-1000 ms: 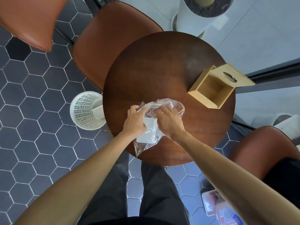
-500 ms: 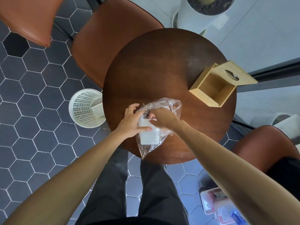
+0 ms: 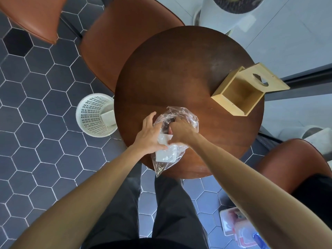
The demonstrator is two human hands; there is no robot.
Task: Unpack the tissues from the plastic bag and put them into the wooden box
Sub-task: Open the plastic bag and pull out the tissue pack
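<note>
1. The clear plastic bag (image 3: 177, 141) lies at the near edge of the round dark worktop (image 3: 179, 72), its bottom corner hanging over the rim toward the person's legs; the white tissues (image 3: 166, 153) sit inside it, seen through the film.
2. The left hand (image 3: 150, 136) lies against the left side of the bag, fingers fairly straight, thumb pressed on the tissue pack through the plastic; the grip looks loose, more a steadying press than a clench.
3. The right hand (image 3: 181, 131) reaches into the bag's mouth, fingers curled down toward the tissues; their tips are hidden by crumpled film, so I cannot tell whether that grip has closed on anything.
4. The wooden box (image 3: 237, 97) stands well apart at the far right of the worktop, open side up, its lid (image 3: 265, 79) with an oval hole tilted back behind it.
5. A white perforated bin (image 3: 93, 115) stands on the hexagon-tiled floor just left of the worktop.
</note>
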